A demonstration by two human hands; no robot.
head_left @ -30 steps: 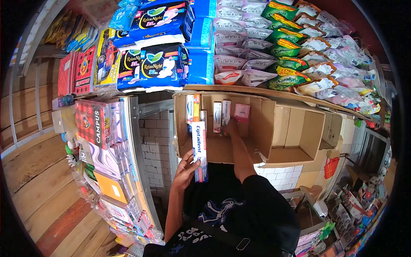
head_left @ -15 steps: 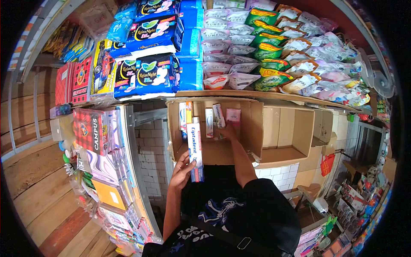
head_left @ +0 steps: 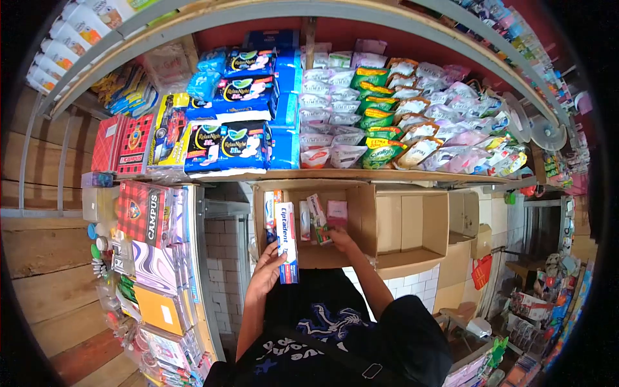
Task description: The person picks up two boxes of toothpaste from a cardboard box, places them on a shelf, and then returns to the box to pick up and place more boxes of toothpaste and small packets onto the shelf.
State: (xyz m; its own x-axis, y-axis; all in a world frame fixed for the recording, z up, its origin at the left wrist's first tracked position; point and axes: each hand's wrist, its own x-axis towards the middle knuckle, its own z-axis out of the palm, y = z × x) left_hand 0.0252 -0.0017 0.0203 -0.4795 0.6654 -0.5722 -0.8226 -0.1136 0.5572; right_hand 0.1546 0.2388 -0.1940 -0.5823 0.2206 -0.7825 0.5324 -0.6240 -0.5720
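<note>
Inside the open cardboard carton [head_left: 354,250], small boxes are being handled. The large, upright Ciptadent box [head_left: 285,226], white with a blue lower end, is gripped by the left hand [head_left: 263,273] at the carton's near edge. A slimmer box [head_left: 316,213] — tilted, between a pale box [head_left: 305,221] and a pink pack [head_left: 336,209] — is pinched near its lower end by the right hand [head_left: 342,240]. Clearance from the pale box seems to be called for in any shift of it.
</note>
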